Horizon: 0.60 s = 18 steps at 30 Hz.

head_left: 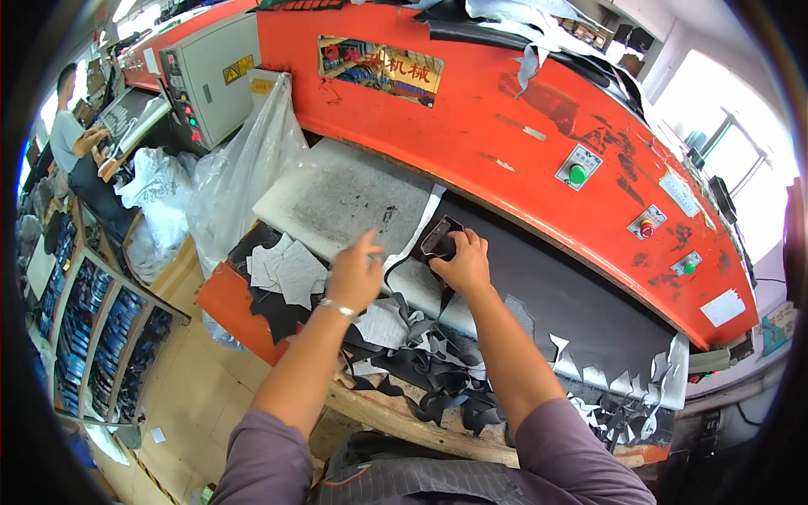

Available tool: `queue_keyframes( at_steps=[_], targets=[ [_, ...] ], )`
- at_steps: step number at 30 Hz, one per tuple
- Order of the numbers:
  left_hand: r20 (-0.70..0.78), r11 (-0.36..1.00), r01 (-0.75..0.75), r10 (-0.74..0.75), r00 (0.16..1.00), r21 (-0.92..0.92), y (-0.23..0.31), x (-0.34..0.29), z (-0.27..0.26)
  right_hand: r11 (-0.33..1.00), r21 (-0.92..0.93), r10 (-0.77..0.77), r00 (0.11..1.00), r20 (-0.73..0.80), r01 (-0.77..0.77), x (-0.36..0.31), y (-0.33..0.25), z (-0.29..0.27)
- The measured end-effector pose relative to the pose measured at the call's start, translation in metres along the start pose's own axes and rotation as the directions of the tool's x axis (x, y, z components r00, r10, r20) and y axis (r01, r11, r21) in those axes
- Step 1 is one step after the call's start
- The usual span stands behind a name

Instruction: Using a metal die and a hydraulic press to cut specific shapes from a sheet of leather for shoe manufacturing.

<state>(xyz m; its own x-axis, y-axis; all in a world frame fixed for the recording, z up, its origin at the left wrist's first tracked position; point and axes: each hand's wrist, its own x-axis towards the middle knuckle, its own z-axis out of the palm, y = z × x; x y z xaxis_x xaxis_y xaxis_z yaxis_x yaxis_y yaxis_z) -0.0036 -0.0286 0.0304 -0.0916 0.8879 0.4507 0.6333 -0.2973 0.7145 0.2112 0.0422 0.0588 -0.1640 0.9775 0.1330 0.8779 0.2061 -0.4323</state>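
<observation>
My right hand [463,263] rests on a small dark cutting die [438,238] that lies on a black sheet [555,295] spread over the white cutting board [337,198] under the red press head [505,126]. The fingers press on the die's near edge. My left hand [355,273] hovers just left of it with fingers apart and holds nothing; a metal bracelet circles that wrist.
Grey cut pieces [286,269] are stacked at the bench's left end. Black and grey offcuts [438,370] pile along the front edge. A clear plastic bag [244,177] hangs at the left. Green and red buttons [577,174] sit on the press. A person [80,160] works far left.
</observation>
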Motion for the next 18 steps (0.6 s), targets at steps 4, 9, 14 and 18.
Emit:
queue_keyframes(
  at_steps=[4,9,14,18],
  targets=[
    [0.137,0.999,-0.003,0.010,0.990,-0.050,-0.011,0.020,0.045,0.999,0.009,-0.030,0.993,-0.117,0.031,-0.026,0.012,0.006],
    [0.164,0.971,-0.167,0.140,0.977,0.169,-0.014,0.021,0.072,0.996,-0.053,-0.070,0.996,-0.052,0.067,-0.033,0.028,0.009],
    [0.151,0.983,-0.117,0.095,0.984,0.140,-0.016,0.026,0.075,0.990,-0.084,-0.116,0.991,-0.061,0.110,-0.019,0.031,0.016],
    [0.154,0.990,-0.115,0.100,0.983,0.087,-0.017,0.025,0.068,0.990,-0.086,-0.113,0.993,-0.031,0.110,-0.022,0.029,0.015]
  ],
)
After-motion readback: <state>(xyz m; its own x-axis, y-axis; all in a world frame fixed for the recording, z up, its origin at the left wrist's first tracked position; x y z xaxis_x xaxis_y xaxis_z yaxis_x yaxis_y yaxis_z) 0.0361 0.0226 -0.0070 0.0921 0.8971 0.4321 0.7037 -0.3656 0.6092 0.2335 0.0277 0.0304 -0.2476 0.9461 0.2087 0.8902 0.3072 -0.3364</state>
